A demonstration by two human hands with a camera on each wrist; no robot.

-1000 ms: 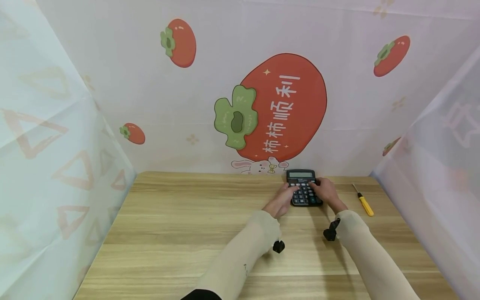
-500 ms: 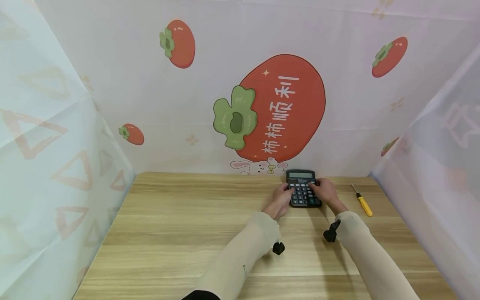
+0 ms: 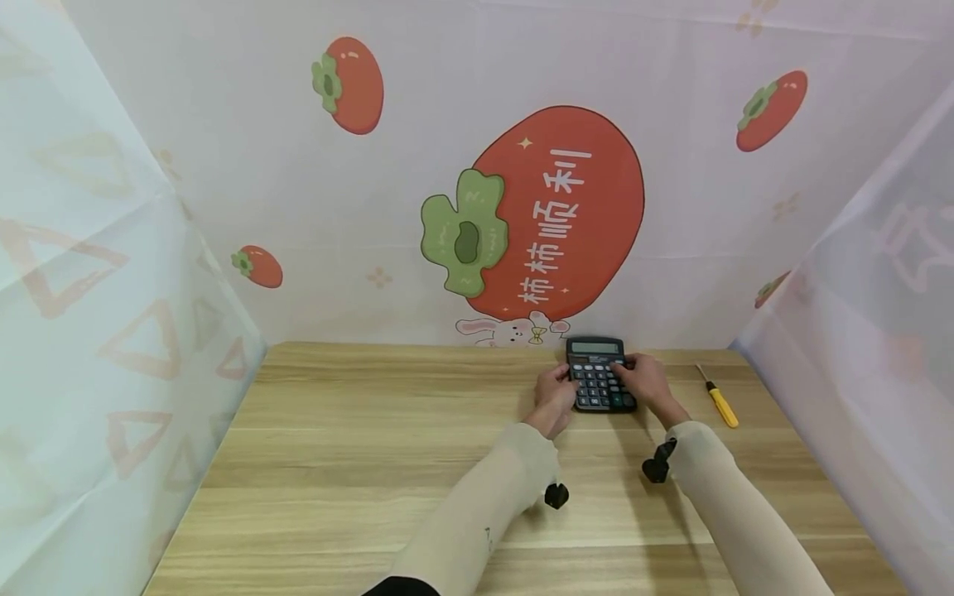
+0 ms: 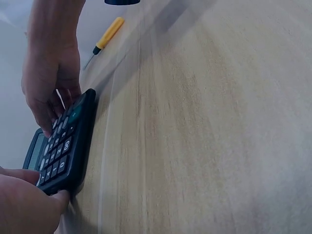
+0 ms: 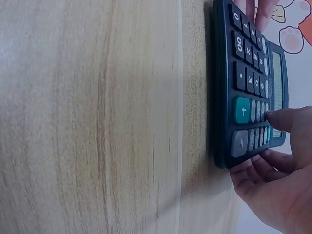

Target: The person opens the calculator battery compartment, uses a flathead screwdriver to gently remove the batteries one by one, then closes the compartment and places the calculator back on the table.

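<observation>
A black calculator (image 3: 595,382) with grey and green keys sits at the back edge of the table, its display toward the wall. My left hand (image 3: 553,397) grips its left side, thumb at the rim by the keys and fingers beneath the edge in the left wrist view. On the other side my right hand (image 3: 647,382) holds the calculator, thumb (image 5: 282,118) laid over the upper keys and fingers curled at the side edge. Whether the calculator's underside fully touches the table is hard to tell.
A screwdriver (image 3: 721,404) with a yellow handle lies to the right of the right hand on the wooden table (image 3: 358,463). White printed cloth (image 3: 693,298) stands behind the table and along both sides.
My left thumb has drawn back from over the keys to the calculator's left rim. My right hand keeps its hold, and the calculator stays in nearly the same place.
</observation>
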